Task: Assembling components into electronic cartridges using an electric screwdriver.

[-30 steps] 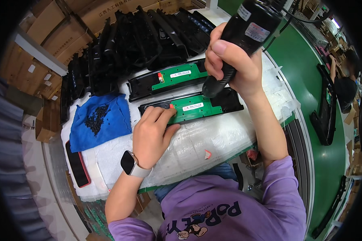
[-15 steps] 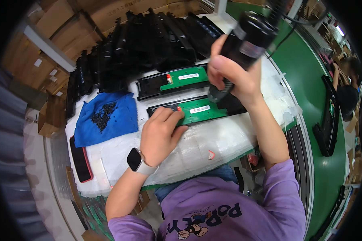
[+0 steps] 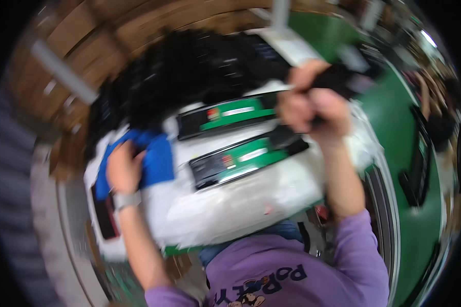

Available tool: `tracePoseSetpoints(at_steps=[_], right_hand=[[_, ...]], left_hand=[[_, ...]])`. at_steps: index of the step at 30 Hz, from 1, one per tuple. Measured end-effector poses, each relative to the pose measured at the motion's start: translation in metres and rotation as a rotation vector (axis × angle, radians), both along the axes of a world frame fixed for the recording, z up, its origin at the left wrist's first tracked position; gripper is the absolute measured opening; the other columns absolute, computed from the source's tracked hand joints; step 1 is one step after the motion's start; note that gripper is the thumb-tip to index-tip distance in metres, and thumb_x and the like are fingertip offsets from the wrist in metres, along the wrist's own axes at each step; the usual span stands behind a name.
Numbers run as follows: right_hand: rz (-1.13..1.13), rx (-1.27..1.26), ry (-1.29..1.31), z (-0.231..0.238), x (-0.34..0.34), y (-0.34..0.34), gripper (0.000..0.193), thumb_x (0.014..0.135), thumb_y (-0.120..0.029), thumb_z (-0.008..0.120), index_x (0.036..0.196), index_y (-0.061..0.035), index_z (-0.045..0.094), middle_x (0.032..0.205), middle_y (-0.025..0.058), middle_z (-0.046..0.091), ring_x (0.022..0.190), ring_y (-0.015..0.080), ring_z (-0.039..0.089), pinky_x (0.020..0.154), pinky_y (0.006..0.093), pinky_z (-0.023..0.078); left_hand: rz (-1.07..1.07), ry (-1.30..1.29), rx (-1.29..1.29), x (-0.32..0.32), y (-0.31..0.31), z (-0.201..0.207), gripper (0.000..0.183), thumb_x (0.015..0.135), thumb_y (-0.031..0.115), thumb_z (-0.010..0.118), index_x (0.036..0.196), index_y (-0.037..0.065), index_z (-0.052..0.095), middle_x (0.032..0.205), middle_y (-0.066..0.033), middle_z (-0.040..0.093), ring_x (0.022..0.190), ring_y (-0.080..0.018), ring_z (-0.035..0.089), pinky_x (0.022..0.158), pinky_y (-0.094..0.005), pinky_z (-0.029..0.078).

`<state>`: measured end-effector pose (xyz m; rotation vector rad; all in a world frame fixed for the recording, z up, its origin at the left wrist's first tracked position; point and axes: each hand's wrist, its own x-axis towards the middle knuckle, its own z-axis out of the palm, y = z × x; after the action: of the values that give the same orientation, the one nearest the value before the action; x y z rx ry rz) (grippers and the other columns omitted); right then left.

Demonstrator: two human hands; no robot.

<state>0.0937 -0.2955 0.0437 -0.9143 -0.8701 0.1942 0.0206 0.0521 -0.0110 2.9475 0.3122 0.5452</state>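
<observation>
My right hand [image 3: 317,110] is wrapped round a black electric screwdriver [image 3: 338,82], its body tilted up to the right. Below that hand lies the near black plastic housing [image 3: 205,171], which carries a green circuit board [image 3: 246,157] with a white label. A second black housing [image 3: 189,125] with a similar green board [image 3: 235,113] sits just behind it. Over the blue cloth [image 3: 159,161] on the left is my left hand [image 3: 123,169], its fingers blurred by motion. It hides the small black screws seen there earlier.
A long heap of black housings [image 3: 189,66] fills the back of the white-covered table [image 3: 225,210]. A phone with a red edge [image 3: 106,217] lies at the left. Cardboard boxes [image 3: 71,30] stand behind. To the right, another person [image 3: 440,123] is beyond a green floor [image 3: 394,143].
My left hand has left the near housing and moved left to the cloth. My right hand has lifted the screwdriver off the board, up and to the right. The view has blurred.
</observation>
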Motion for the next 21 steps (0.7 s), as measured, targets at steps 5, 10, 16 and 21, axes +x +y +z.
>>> tracePoseSetpoints(at_steps=[5,10,16,21], right_hand=[[-0.187,-0.008,0.224,0.007,-0.007,0.023,0.027,0.067,-0.017,0.076,0.069,-0.0008,0.054,0.053,0.0041,0.053,0.042,0.0102,0.051,0.04,0.024,0.041],[-0.17,0.098,0.113,-0.003,-0.003,0.015,0.025,0.065,-0.009,0.072,0.066,0.0007,0.049,0.05,0.005,0.052,0.039,0.011,0.051,0.035,0.0238,0.04],[-0.169,0.154,0.046,0.002,-0.007,0.01,0.024,0.063,-0.009,0.069,0.06,0.0005,0.048,0.048,0.0053,0.051,0.036,0.0114,0.049,0.034,0.0237,0.038],[-0.15,0.198,0.105,0.005,-0.009,0.013,0.025,0.065,-0.01,0.069,0.062,-0.0006,0.046,0.047,0.0053,0.048,0.037,0.0118,0.049,0.034,0.0243,0.039]], left_hand=[[-0.126,-0.106,-0.08,-0.01,0.039,-0.018,0.021,0.074,0.007,0.067,0.09,-0.004,0.058,0.076,-0.0158,0.062,0.068,-0.0257,0.059,0.067,-0.0334,0.046],[0.012,-0.1,0.073,-0.002,-0.024,0.011,0.028,0.078,0.025,0.065,0.098,0.005,0.067,0.084,-0.016,0.066,0.074,-0.0299,0.065,0.067,-0.0365,0.05],[0.021,-0.135,0.189,0.003,-0.014,0.003,0.027,0.078,0.024,0.066,0.094,0.002,0.067,0.081,-0.0164,0.066,0.069,-0.0282,0.064,0.063,-0.0357,0.051],[0.031,-0.124,0.126,-0.002,-0.008,0.005,0.025,0.072,0.024,0.072,0.081,0.001,0.068,0.072,-0.0135,0.066,0.061,-0.0247,0.063,0.058,-0.0333,0.05]])
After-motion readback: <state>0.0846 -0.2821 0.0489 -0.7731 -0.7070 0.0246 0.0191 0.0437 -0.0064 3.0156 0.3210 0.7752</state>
